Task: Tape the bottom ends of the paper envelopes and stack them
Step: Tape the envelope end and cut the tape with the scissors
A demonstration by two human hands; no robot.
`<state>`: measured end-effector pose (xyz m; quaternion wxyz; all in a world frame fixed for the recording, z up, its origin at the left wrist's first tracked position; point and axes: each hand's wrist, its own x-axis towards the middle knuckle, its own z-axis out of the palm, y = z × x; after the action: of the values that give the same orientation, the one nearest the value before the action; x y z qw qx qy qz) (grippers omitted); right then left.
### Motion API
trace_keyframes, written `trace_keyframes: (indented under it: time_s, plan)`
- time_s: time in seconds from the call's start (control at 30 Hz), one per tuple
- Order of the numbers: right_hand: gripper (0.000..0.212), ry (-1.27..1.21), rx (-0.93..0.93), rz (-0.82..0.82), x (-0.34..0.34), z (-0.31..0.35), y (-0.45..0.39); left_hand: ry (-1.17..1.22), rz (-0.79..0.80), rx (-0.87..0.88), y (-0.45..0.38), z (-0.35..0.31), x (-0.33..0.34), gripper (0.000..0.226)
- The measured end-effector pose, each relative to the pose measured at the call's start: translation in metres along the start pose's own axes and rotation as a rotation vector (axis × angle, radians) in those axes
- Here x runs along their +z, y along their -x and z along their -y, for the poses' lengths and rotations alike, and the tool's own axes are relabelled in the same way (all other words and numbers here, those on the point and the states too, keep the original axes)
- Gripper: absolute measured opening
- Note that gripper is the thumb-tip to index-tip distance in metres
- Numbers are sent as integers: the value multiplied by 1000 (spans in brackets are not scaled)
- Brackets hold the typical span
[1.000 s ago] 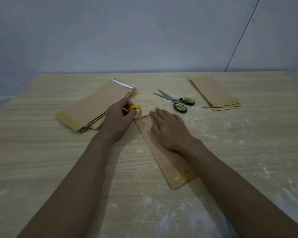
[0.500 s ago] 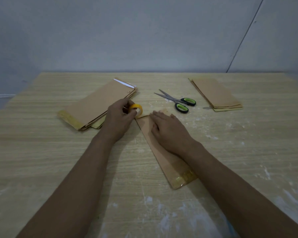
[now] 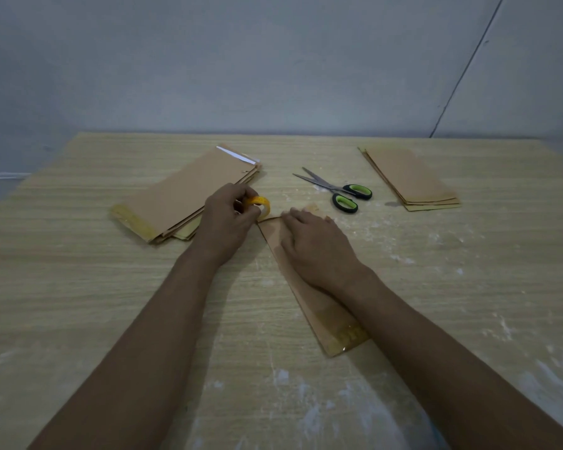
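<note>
A brown paper envelope (image 3: 319, 306) lies slanted on the wooden table (image 3: 78, 303), with yellowish tape across its near end. My right hand (image 3: 316, 248) lies flat on its far half, fingers straight, reaching the far edge. My left hand (image 3: 225, 222) grips a small yellow tape roll (image 3: 260, 204) just left of the envelope's far corner. A stack of taped envelopes (image 3: 182, 196) sits to the left behind my left hand. Another envelope stack (image 3: 410, 180) lies at the back right.
Scissors with green-and-black handles (image 3: 335, 190) lie beyond my right hand, blades pointing left. White dusty smears mark the table near the front and right. A grey wall stands behind the table's far edge.
My right hand's fingers have slid a little farther along the envelope toward its far edge. My left hand keeps hold of the tape roll in nearly the same place.
</note>
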<state>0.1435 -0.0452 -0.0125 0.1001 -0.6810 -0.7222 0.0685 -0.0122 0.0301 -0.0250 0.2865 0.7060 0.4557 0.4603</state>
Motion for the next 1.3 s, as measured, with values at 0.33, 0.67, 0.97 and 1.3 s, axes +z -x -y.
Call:
trace_keyframes:
  time_s: [0.33,0.67,0.97,1.3]
  plan:
    - [50,32,1,19,-3,6,0,-65,-72,-8,1,-5,-1,12]
    - [57,40,-9,95,-1,6,-2,-111,-40,6,3,-2,-7,11]
    - [53,115,-10,111,-4,7,-4,-44,35,-21,9,-8,-15,14]
    - [57,110,-29,143,-1,8,-4,-106,1,-17,8,-2,-16,14]
